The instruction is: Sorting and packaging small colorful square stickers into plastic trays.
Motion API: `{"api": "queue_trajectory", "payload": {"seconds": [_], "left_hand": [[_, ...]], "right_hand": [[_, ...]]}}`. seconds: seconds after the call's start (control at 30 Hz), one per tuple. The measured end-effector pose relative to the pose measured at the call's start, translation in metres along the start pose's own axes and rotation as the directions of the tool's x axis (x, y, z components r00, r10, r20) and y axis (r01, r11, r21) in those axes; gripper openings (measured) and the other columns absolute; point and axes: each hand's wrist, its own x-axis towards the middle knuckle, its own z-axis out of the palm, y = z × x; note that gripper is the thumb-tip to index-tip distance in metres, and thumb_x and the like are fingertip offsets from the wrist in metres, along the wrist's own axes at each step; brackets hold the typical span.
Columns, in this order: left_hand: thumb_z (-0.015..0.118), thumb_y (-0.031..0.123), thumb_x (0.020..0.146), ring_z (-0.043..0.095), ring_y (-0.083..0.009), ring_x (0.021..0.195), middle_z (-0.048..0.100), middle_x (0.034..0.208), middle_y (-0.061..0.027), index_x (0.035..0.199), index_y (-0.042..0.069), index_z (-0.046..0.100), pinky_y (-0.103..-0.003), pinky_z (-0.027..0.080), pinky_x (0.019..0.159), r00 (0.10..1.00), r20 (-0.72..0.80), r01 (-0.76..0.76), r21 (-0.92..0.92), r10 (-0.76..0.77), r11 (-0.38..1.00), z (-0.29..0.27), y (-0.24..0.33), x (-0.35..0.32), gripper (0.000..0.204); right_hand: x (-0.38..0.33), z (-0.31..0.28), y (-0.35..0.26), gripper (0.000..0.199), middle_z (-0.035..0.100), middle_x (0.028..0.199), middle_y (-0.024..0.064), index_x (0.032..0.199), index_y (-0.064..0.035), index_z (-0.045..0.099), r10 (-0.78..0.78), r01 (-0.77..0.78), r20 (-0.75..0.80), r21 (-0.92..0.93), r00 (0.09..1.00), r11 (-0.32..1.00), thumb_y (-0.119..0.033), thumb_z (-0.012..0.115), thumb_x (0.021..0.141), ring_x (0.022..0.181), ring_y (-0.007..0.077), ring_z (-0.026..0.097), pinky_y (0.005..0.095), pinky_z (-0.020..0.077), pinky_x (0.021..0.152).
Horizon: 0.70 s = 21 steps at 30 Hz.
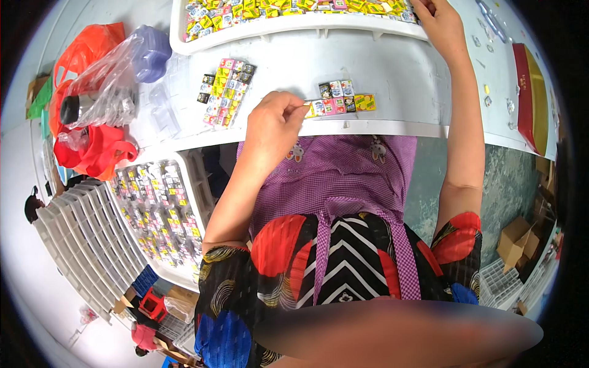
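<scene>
My left hand (279, 126) is closed in a pinch at the left end of a short row of small printed boxes (334, 106), its fingertips on a yellow box (310, 110). More small boxes in black, white and blue form a second row against the far side of that one. My right hand (440, 27) reaches to the right end of a white tray (294, 26) heaped with small yellow, pink and white boxes. Its fingers are curled together, and whatever is between them is hidden. Left of my left hand lies a larger block of small boxes (230, 92).
At the left stand red bags (92, 46), a dark-lidded flask (98, 109) in clear plastic and a purplish container (150, 54). Below them is a tray (184, 190) of packed items beside stacked white trays (86, 233). A red and gold box (532, 101) lies far right.
</scene>
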Motion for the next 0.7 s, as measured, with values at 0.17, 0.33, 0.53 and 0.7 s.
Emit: {"api": "queue_trajectory", "payload": {"seconds": [0.17, 0.33, 0.53, 0.7], "left_hand": [[0.074, 0.018, 0.078, 0.057, -0.031, 0.11, 0.062, 0.115, -0.0153, 0.115, 0.006, 0.064, -0.043, 0.043, 0.096, 0.916, 0.043, -0.389, 0.329, 0.398, 0.86, -0.002, 0.006, -0.002, 0.04], [0.068, 0.039, 0.08, 0.023, -0.0302, 0.144, 0.037, 0.15, -0.0119, 0.141, 0.01, 0.044, -0.052, 0.012, 0.117, 0.854, 0.355, -0.513, 0.456, 0.38, 0.727, 0.016, 0.001, -0.017, 0.072], [0.064, 0.035, 0.087, 0.025, -0.0315, 0.143, 0.04, 0.147, -0.0139, 0.14, 0.005, 0.044, -0.052, 0.015, 0.116, 0.857, 0.337, -0.5, 0.358, 0.39, 0.788, 0.009, 0.004, -0.011, 0.064], [0.062, 0.014, 0.087, 0.048, -0.0352, 0.116, 0.059, 0.119, -0.0157, 0.124, 0.003, 0.057, -0.049, 0.034, 0.097, 0.911, 0.013, -0.402, 0.241, 0.412, 0.883, 0.023, 0.006, 0.025, 0.039]], "right_hand": [[-0.001, 0.0, 0.0, 0.012, 0.059, 0.07, 0.0075, 0.089, 0.0011, 0.061, 0.002, -0.002, 0.007, 0.032, 1.0, 0.999, -0.011, 0.064, 0.087, 0.063, 0.0148, 0.053, 0.0295, 0.0446, 0.059], [0.0, 0.001, 0.005, 0.013, 0.059, 0.07, 0.0074, 0.089, 0.0009, 0.061, -0.025, 0.024, 0.003, 0.05, 1.0, 0.998, -0.011, 0.064, 0.087, 0.062, 0.0145, 0.053, 0.0294, 0.0446, 0.059], [0.001, 0.002, 0.004, 0.015, 0.059, 0.071, 0.0086, 0.091, 0.0013, 0.061, -0.031, 0.031, -0.001, 0.113, 1.0, 0.993, -0.014, 0.062, 0.089, 0.064, 0.0151, 0.053, 0.0293, 0.0451, 0.061], [0.01, 0.004, 0.039, 0.016, 0.062, 0.078, 0.0079, 0.095, -0.0004, 0.063, -0.069, 0.07, 0.019, -0.033, 0.997, 0.997, -0.016, 0.063, 0.09, 0.073, 0.0171, 0.056, 0.0296, 0.046, 0.071]]}}
